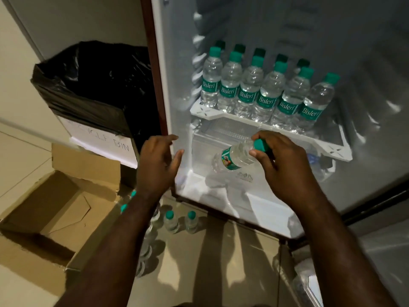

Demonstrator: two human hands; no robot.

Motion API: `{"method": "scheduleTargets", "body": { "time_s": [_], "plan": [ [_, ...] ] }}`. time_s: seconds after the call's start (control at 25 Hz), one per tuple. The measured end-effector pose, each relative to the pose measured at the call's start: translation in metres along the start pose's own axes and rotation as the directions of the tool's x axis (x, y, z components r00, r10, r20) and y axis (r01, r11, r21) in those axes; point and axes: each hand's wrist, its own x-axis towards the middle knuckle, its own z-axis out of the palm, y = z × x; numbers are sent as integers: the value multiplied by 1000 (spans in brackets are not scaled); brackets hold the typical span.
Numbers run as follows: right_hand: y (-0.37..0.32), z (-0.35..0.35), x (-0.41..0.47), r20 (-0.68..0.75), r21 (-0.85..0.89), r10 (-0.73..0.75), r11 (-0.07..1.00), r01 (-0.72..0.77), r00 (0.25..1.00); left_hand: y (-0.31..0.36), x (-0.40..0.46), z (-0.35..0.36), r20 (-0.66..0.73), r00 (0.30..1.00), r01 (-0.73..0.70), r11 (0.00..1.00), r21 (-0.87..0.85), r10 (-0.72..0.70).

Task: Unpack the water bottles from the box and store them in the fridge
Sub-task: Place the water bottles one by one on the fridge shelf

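Observation:
My right hand (281,160) grips a small water bottle (232,159) by its green cap and neck, holding it tilted, base to the left, in front of the fridge's lower compartment. My left hand (159,160) hovers open just left of the bottle, fingers relaxed, touching nothing. On the white fridge shelf (205,113) stand several green-capped bottles (247,89) in two rows. Several more bottles (171,221) stand on the floor by the fridge's bottom edge, some hidden behind my left forearm. The open cardboard box (57,209) lies on the floor at the left.
A bin lined with a black bag (93,85) stands left of the fridge, with a handwritten paper label. The fridge's brown side edge (158,85) runs between bin and interior. The open fridge door (380,251) is at the right. Tiled floor lies below.

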Motion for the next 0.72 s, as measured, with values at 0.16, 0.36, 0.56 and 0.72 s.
{"method": "scheduleTargets", "body": {
  "time_s": [0.16,0.36,0.56,0.72],
  "plan": [
    [-9,-36,10,-109,-97,-91,992,80,990,17,51,-24,-153,988,-28,999,-39,22],
    [-9,-63,24,-167,-128,-170,980,150,971,31,101,-33,-267,963,10,989,-147,-49],
    [-13,-75,40,-394,-251,-242,956,150,887,33,126,-24,-239,965,37,953,-299,-112],
    [-15,-76,62,-591,-282,-241,956,83,770,34,130,-17,-271,953,64,965,-253,-134]
  ]
}}
